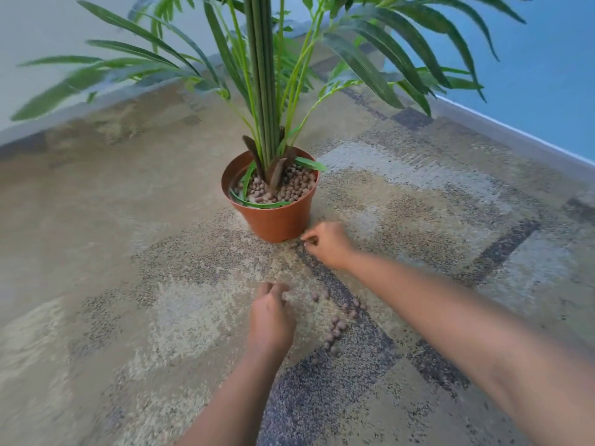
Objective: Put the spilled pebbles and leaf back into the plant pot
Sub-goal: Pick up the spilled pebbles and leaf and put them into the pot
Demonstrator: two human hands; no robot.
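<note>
- The terracotta-coloured plant pot (273, 217) stands upright on the patterned carpet (128, 284), filled with brown clay pebbles around the stems of an artificial palm (262, 75).
- A loose green leaf (257, 203) already lies curled along the near inside edge of the pot, so the leaf part of the task looks done.
- The spilled pebbles (338, 323) lie scattered on the carpet in front of the pot, in a loose trail to the right of the left hand; more than 10 can be seen.
- The left hand (270, 320) is low over the carpet, fingers curled together as if closing on pebbles; motion blur hides whether it holds any.
- The right hand (325, 243) is just beside the pot's base on its right, thumb and fingertips pinched together at the carpet, apparently on 1 small pebble, though the blur leaves that unsure.
- The step in hand is gathering: both hands are collecting stray pebbles from the floor.
- Next, each hand needs to rise over the rim and open its fingers above the pebble bed, clear of the fronds, then return for the trail that is left.
</note>
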